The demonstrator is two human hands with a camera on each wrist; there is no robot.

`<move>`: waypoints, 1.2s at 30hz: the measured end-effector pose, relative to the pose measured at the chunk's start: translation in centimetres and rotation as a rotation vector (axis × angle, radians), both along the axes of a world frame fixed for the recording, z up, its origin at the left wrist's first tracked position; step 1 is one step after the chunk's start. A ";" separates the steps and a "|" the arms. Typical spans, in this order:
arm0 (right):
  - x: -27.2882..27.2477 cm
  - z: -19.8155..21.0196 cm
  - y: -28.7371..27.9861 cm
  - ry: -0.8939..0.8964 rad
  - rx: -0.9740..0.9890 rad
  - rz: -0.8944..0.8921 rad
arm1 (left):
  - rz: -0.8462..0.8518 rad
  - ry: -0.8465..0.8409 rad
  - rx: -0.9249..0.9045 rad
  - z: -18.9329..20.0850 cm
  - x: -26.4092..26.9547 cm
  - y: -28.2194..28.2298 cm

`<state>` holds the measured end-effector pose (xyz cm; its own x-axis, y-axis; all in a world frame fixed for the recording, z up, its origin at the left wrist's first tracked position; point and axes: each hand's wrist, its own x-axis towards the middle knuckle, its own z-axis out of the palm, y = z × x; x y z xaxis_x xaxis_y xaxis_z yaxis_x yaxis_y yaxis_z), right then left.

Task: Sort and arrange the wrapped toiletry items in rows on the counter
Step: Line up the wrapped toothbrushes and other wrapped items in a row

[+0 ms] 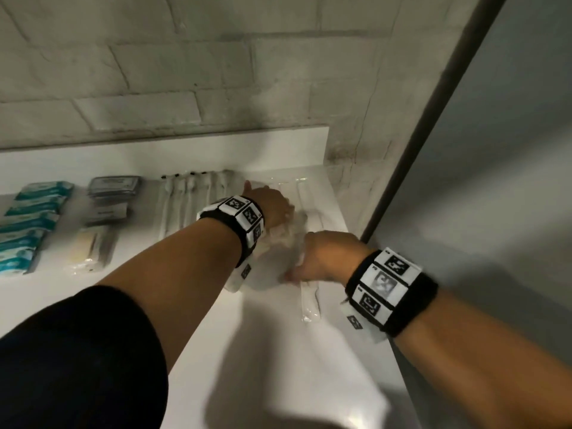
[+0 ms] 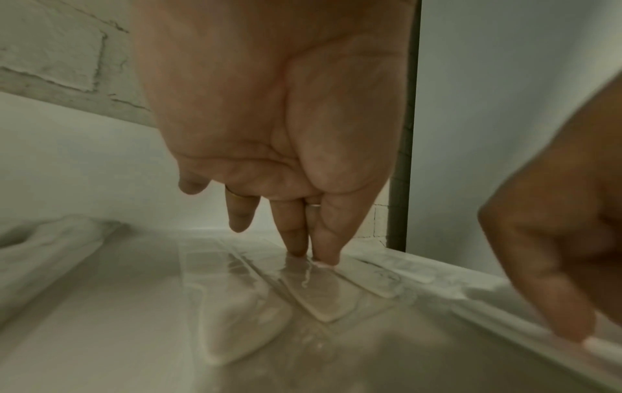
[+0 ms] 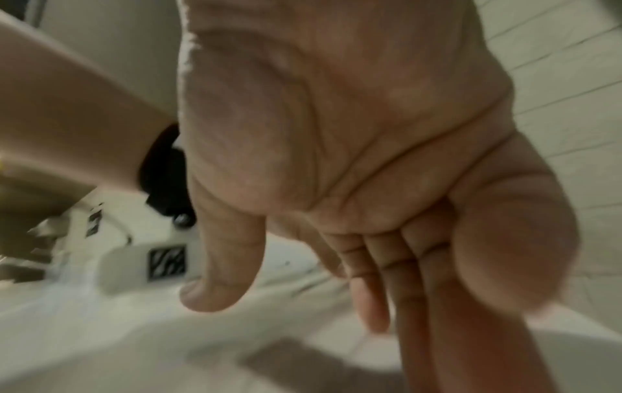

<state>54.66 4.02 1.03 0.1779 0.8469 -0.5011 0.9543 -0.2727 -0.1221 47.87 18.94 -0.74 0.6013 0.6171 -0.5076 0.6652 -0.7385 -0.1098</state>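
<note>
Clear-wrapped pale toiletry items (image 1: 291, 239) lie bunched at the right end of the white counter (image 1: 278, 360). My left hand (image 1: 272, 209) reaches over them, and its straight fingertips (image 2: 324, 255) press down on a flat wrapped piece (image 2: 323, 297). My right hand (image 1: 322, 258) hovers just to the right with its fingers extended (image 3: 377, 279). One fingertip (image 2: 572, 329) touches a long narrow wrapped item (image 1: 309, 305) near the counter's right edge. Neither hand grips anything.
Sorted rows fill the left of the counter: teal packets (image 1: 31, 218), grey packets (image 1: 113, 187), yellowish sachets (image 1: 93, 246) and wrapped toothbrushes (image 1: 185, 199). A brick wall stands behind. A grey panel (image 1: 495, 181) with a dark post (image 1: 433, 125) borders the right edge.
</note>
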 end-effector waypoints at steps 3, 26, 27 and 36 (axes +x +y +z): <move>-1.2 -1.9 0.6 0.029 0.004 -0.101 | -0.008 0.024 0.002 -0.2 0.0 0.1; 8.7 -0.8 6.2 0.137 0.345 -0.388 | -0.167 -0.074 0.226 -0.8 0.7 -0.9; 8.8 -1.4 6.4 0.077 0.334 -0.345 | -0.168 -0.133 0.241 -0.9 0.8 -1.1; 7.2 -2.8 7.6 -0.115 0.139 -0.102 | -0.072 -0.337 -0.113 -2.7 1.9 -2.8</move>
<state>61.82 11.66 -1.80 0.3154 0.8813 -0.3518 0.9325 -0.3566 -0.0572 49.73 16.18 -3.43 0.7862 0.5187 -0.3360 0.5963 -0.7796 0.1917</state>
